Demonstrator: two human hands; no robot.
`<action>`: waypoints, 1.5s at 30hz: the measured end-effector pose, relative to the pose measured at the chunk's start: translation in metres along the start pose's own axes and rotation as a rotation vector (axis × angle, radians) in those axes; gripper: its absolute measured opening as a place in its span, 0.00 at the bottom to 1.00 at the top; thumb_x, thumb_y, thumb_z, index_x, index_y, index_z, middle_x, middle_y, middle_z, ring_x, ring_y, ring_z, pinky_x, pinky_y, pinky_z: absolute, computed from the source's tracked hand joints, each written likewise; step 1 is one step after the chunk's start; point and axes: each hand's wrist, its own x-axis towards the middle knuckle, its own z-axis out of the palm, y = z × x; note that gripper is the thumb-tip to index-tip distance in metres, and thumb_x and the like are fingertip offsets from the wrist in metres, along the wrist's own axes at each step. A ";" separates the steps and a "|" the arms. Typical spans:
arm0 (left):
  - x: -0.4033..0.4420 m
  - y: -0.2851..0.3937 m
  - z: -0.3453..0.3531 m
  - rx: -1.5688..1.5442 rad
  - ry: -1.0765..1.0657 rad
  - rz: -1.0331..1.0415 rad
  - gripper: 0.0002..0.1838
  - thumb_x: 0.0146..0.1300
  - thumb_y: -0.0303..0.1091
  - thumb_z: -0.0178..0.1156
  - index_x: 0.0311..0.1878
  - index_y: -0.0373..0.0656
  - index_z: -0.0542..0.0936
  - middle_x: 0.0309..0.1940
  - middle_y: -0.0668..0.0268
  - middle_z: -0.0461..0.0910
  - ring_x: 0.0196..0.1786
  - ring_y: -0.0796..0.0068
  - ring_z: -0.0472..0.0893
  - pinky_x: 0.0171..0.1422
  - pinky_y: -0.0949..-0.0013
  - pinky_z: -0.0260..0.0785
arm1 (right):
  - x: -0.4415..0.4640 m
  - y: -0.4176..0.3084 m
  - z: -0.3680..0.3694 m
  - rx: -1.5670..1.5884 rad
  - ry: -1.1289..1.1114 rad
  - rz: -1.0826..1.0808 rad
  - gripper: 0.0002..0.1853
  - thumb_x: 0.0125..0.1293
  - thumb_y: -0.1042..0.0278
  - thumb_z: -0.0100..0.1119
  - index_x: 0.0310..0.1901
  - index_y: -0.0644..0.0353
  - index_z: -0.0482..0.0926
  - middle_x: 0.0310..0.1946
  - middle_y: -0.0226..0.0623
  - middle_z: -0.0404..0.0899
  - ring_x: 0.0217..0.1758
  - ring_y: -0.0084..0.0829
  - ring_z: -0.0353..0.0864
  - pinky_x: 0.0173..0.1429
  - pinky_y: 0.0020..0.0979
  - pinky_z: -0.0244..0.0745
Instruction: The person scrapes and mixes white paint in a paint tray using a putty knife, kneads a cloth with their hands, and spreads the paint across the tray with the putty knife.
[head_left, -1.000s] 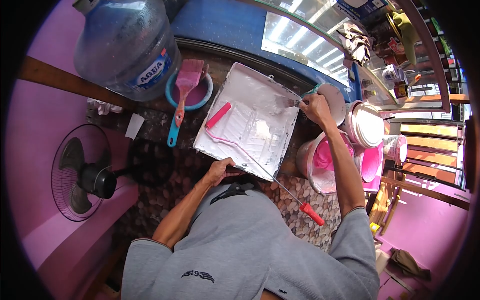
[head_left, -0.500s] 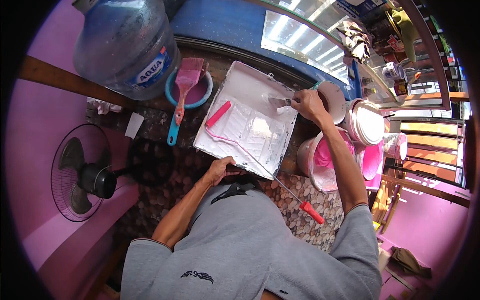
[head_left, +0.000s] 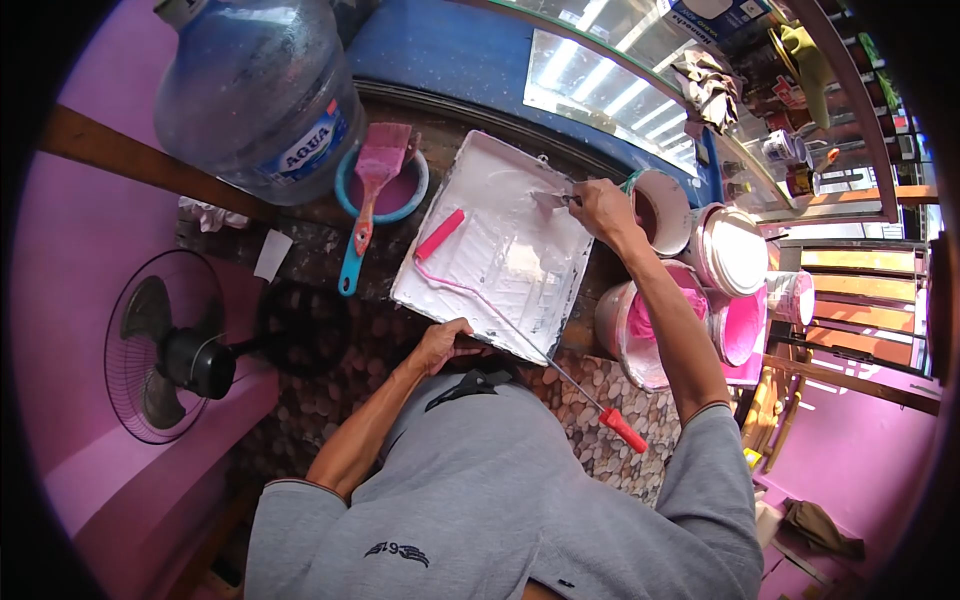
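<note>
A white paint tray (head_left: 480, 190) rests on the dark bench, coated with white paint in its deeper end. My right hand (head_left: 606, 212) is closed on a scraper (head_left: 548, 201), whose metal blade lies over the tray's upper right part. At the tray's near left edge, my left hand (head_left: 441, 345) grips the rim, its fingers partly hidden underneath. Across the tray lies a paint roller (head_left: 440, 234) with a pink sleeve; its red handle (head_left: 624, 430) sticks out past the near edge.
A blue tub (head_left: 418, 200) with a wide brush (head_left: 380, 168) across it stands left of the tray, beside a large water bottle (head_left: 260, 100). Paint buckets (head_left: 733, 250) crowd the right. A fan (head_left: 195, 362) is at the left.
My right hand has moved left from the tray's right edge, bringing the scraper blade further over the tray. My left hand stays at the near rim.
</note>
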 end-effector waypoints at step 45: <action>0.002 -0.001 -0.002 -0.024 0.048 -0.037 0.09 0.60 0.31 0.58 0.38 0.34 0.78 0.41 0.55 0.81 0.44 0.63 0.82 0.53 0.61 0.77 | 0.038 -0.050 -0.007 -0.064 0.039 -0.227 0.07 0.48 0.67 0.59 0.27 0.61 0.80 0.30 0.49 0.79 0.36 0.49 0.81 0.40 0.45 0.76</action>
